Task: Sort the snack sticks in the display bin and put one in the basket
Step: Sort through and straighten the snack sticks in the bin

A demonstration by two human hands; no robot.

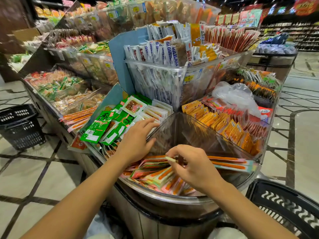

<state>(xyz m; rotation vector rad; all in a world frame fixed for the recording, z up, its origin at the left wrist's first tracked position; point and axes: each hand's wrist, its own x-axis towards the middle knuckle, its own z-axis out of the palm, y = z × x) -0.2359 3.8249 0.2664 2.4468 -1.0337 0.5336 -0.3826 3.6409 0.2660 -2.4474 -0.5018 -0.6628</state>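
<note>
Snack sticks (pixel 160 175): sorting in display bin (pixel 172 200). Right hand (pixel 191 166) pinching one, left hand (pixel 138 140) lying open. Next, probably lifting into basket (pixel 283 204).

Up and left of the grip, green packets (pixel 103 125) spill across their compartment. Straight beyond it, white stick packs (pixel 164 54) stand upright in a clear tub (pixel 155 66) with a yellow price tag (pixel 189 78). Off right: orange-yellow packets (pixel 224 125), with a crumpled clear plastic bag (pixel 236 95) behind them.

Right of the round clear-walled display bin (pixel 172 198), the black plastic mesh basket (pixel 283 207) is cut off by the frame edge. In the bin, the right hand (pixel 195 168) covers part of the orange snack sticks (pixel 227 163). Above the bin, the print on the yellow price label (pixel 189 78) is illegible.
</note>
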